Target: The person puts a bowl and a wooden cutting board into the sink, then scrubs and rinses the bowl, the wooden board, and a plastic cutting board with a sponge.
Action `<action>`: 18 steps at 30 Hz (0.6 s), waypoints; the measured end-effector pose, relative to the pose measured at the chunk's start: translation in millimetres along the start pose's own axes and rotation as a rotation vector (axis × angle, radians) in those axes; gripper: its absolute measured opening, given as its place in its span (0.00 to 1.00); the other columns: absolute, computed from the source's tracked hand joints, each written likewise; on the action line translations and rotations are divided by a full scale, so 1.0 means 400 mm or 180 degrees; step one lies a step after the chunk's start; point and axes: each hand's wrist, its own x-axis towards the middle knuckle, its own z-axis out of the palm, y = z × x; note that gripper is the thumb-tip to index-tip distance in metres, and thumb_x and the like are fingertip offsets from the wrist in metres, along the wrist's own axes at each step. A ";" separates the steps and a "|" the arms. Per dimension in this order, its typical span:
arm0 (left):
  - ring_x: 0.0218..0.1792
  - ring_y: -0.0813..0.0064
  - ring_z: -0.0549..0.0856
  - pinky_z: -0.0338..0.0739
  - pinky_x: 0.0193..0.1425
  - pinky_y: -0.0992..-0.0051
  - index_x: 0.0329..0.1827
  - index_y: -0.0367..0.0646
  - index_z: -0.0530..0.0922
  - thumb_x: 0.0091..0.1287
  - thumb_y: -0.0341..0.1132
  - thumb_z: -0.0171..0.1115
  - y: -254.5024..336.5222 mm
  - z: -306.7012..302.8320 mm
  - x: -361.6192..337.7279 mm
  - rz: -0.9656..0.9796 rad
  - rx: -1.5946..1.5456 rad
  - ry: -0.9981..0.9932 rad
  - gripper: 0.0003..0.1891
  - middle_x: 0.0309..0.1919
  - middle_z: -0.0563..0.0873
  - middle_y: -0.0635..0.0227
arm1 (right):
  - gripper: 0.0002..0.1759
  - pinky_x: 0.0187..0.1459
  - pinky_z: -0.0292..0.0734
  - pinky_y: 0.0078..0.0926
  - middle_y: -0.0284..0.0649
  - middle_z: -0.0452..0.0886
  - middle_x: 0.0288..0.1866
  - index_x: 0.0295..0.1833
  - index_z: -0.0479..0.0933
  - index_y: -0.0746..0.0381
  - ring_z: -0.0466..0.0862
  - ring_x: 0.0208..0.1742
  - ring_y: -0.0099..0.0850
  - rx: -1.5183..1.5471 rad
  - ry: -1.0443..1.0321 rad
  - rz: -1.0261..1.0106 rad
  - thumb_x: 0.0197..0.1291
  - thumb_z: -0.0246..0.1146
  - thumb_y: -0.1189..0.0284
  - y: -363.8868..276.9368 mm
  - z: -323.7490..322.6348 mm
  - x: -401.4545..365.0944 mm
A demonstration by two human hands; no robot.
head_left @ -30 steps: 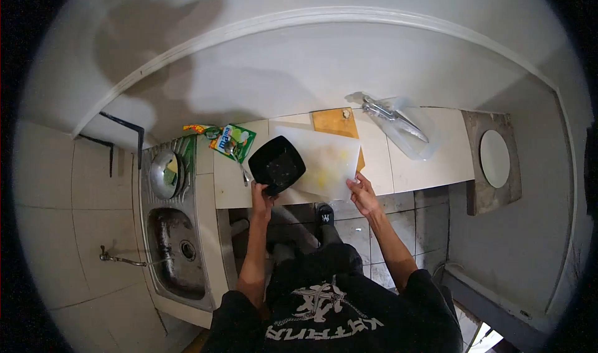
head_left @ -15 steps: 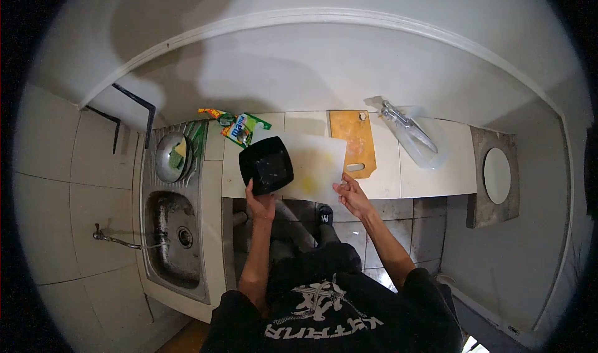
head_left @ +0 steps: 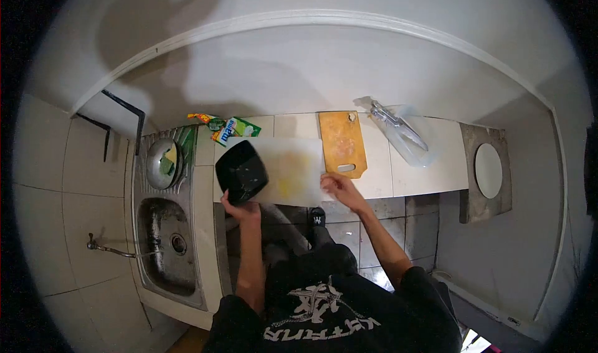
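A black square bowl (head_left: 241, 172) is held tilted in my left hand (head_left: 242, 211), its fingers around the lower rim. Beneath it, a translucent white sheet with yellow stains (head_left: 289, 175) lies on the counter. My right hand (head_left: 339, 188) is at the sheet's right edge with its fingers bent; whether they grip the edge is not clear. Just beyond that hand is an orange cutting board (head_left: 342, 144), lying flat with a small pale item on its far end.
Green packets (head_left: 237, 129) lie at the back left. A metal sink (head_left: 163, 244), with a tap (head_left: 112, 247), and a pan holding a sponge (head_left: 162, 164) are at left. Right are utensils in a clear container (head_left: 402, 132) and a white plate (head_left: 488, 170) on a stone slab.
The black bowl and my left hand have moved left, and the bowl is turned more. The sheet now lies flatter and further left, with my right hand at its edge. The view has shifted slightly.
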 end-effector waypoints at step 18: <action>0.53 0.61 0.71 0.68 0.53 0.59 0.54 0.44 0.69 0.52 0.52 0.54 0.308 -0.210 -0.052 0.1091 -0.0277 0.1126 0.29 0.54 0.71 0.62 | 0.17 0.45 0.58 0.41 0.43 0.72 0.42 0.46 0.68 0.61 0.67 0.46 0.42 -0.3843 0.0699 -0.1898 0.50 0.61 0.70 -0.069 -0.013 0.042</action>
